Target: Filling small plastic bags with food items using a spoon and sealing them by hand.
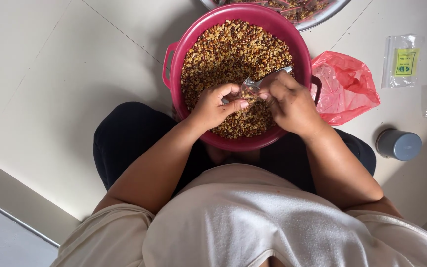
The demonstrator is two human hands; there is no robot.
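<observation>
- small clear plastic bag (259, 83) is sitting pinched between both hands, just above the beans in the pink basin (174, 74).
- left hand (216, 105) is curling its fingers together, thumb and fingertips closing on the bag's near edge; the bag is lying just to the right of this hand's fingertips.
- right hand (288, 101) is gripping the bag's other side, fingers folded in tight on the plastic; the bag's open corner is sticking up just beyond this hand's knuckles.
- both hands are hovering close together, fingertips nearly touching, over the near half of the basin.
- mixed brown and tan beans (233, 49) are filling the basin right under and beyond both hands; cannot tell whether any beans are inside the bag.
- the basin is resting between the person's knees, its near rim just below the wrists.
- red plastic bag (347, 86) is lying crumpled on the floor just right of the right hand, touching the basin's side.
- grey round lid or tin (399, 144) is sitting on the floor well to the right of the right forearm.
- two small clear packets with yellow-green labels (402, 62) are lying further right, apart from the hands.
- metal tray (317, 15) holding more beans is showing beyond the basin's far rim.
</observation>
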